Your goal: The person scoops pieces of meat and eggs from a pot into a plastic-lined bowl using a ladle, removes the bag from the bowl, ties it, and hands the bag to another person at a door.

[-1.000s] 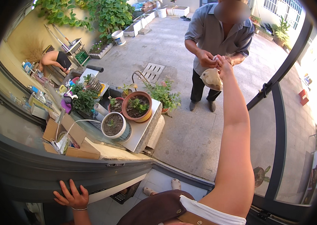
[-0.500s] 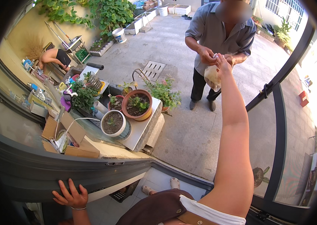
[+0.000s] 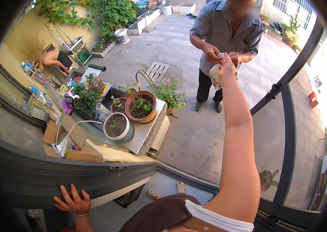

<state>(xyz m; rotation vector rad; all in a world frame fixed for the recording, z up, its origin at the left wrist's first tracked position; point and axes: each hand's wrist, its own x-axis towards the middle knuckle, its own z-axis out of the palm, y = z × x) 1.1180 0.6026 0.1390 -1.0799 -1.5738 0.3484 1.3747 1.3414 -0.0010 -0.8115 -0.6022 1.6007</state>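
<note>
My left hand (image 3: 72, 199) lies with spread fingers against the dark grey door frame (image 3: 35, 181), holding nothing. My right arm stretches far forward through the doorway. At its end my right hand (image 3: 227, 66) has its fingers extended, fingertips at a small whitish bit (image 3: 221, 55) between the hands of a person in a grey shirt. That person's one hand (image 3: 211, 53) pinches it; the other hand (image 3: 242, 58) is partly behind mine. A pale, filled plastic bag (image 3: 215, 77) hangs just below, partly covered by my wrist. Which hand bears its weight is unclear.
Potted plants, among them a brown pot (image 3: 140, 107) and a white pot (image 3: 116, 126), stand on a ledge left of the doorway. A cardboard box (image 3: 84, 154) sits nearer. Another person (image 3: 55, 60) bends over at the far left. A dark door post (image 3: 287, 147) rises at right.
My right hand has shifted slightly left and lower. The plastic bag has swung a little left. My left hand has stayed on the door frame.
</note>
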